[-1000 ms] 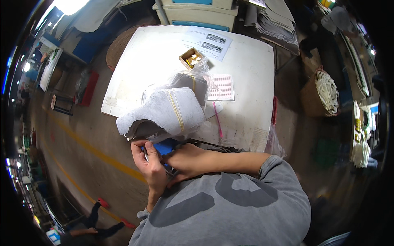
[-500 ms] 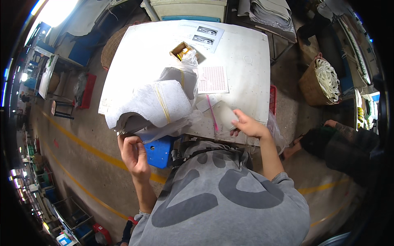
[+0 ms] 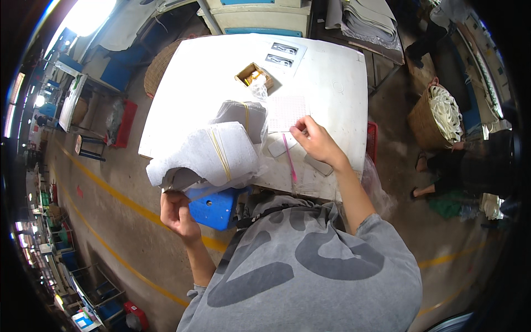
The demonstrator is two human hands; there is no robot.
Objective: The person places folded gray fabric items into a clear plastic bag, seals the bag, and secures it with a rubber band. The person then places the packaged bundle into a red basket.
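A bundle of pale grey cut pieces [image 3: 193, 152], bound with yellow bands, lies at the table's near left and overhangs its edge. My left hand [image 3: 180, 214] is closed at the bundle's lower left corner, thumb and fingers pinched on its edge. Behind it is a second banded grey stack [image 3: 253, 119] in clear plastic. My right hand [image 3: 316, 141] is closed in a pinch at the near right corner of a sheet of small red marks [image 3: 287, 109]; its fingertips hide what they hold. Beneath that wrist lies a flat grey piece [image 3: 319, 165], beside a pink stick-like tool [image 3: 290, 157] and a small white card [image 3: 279, 145].
On the white table [image 3: 199, 72] stand a small open cardboard box [image 3: 254, 77] and a printed picture sheet [image 3: 285, 54]. A blue stool [image 3: 213, 210] is under the near edge. Baskets flank the table, the right one [image 3: 437, 116] full of white strips. A person [image 3: 470, 166] is at right.
My right hand has let go of the grey piece, which now lies on the table, and has moved up and left to the marked sheet. My left hand stays at the bundle's corner.
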